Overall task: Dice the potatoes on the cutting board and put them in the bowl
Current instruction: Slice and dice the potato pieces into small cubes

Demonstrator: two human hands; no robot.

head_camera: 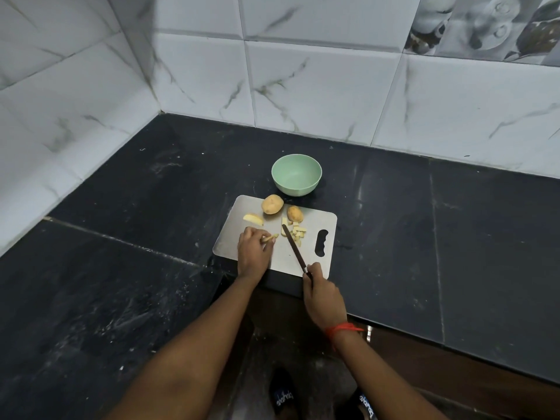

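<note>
A steel cutting board [321,221] lies on the black counter. A whole potato [272,204] and a smaller potato piece [295,213] sit at its far edge. A slice [253,219] lies at the left, and several cut strips [295,232] lie near the middle. My left hand [253,251] holds potato strips [270,237] down on the board. My right hand [322,294] grips the handle of a knife [293,247], whose blade points away toward the cut strips. A green bowl [296,174], with nothing in it, stands just beyond the board.
The black stone counter [151,237] runs into a corner of white tiled walls [303,86]. The counter's front edge passes just under the board's near side. Below it are a dark floor and my feet [283,395].
</note>
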